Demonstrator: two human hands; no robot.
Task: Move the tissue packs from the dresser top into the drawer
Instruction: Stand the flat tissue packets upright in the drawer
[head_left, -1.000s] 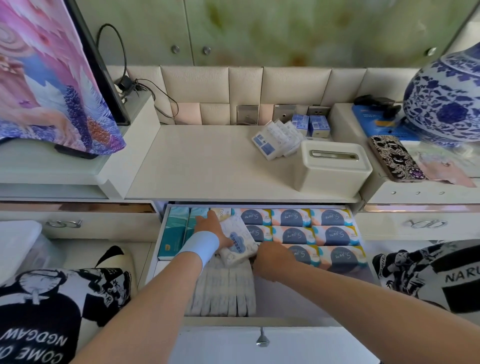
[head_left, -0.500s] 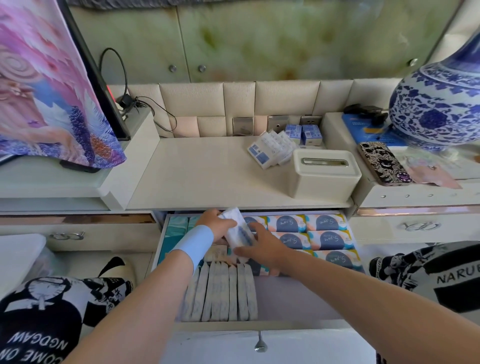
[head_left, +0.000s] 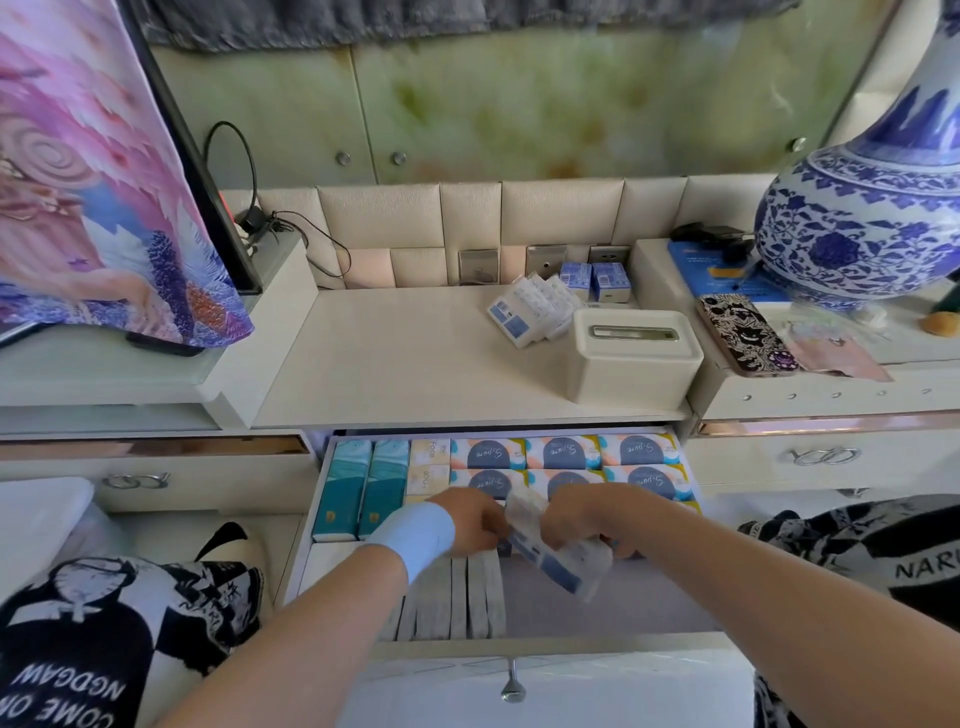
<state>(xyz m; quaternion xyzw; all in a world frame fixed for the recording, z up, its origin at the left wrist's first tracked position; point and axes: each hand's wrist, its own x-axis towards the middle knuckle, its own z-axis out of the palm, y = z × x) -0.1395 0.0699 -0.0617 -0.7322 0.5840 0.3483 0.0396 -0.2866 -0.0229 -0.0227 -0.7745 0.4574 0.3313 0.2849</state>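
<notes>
Both hands are over the open drawer (head_left: 519, 644) below the dresser top (head_left: 405, 358). My right hand (head_left: 592, 525) grips a white and blue tissue pack (head_left: 558, 558), tilted above the drawer's middle. My left hand (head_left: 467, 519), with a pale blue wristband, pinches the pack's upper left end. Rows of orange and blue tissue packs (head_left: 566, 454) fill the drawer's back, teal packs (head_left: 363, 483) stand at its left, and slim white packs (head_left: 457, 597) stand on edge at the front. Several small white and blue tissue packs (head_left: 530, 312) lie on the dresser top at the back right.
A white tissue box (head_left: 634, 358) stands on the dresser top by the loose packs. Two small blue boxes (head_left: 595, 280) sit against the back wall. A phone (head_left: 745, 335) and a blue and white vase (head_left: 862, 223) are on the raised right shelf. A screen (head_left: 104, 171) stands left.
The view has tilted up. Both hands drew nearer with the tissue pack, which is now tilted lower right over the drawer's middle.
</notes>
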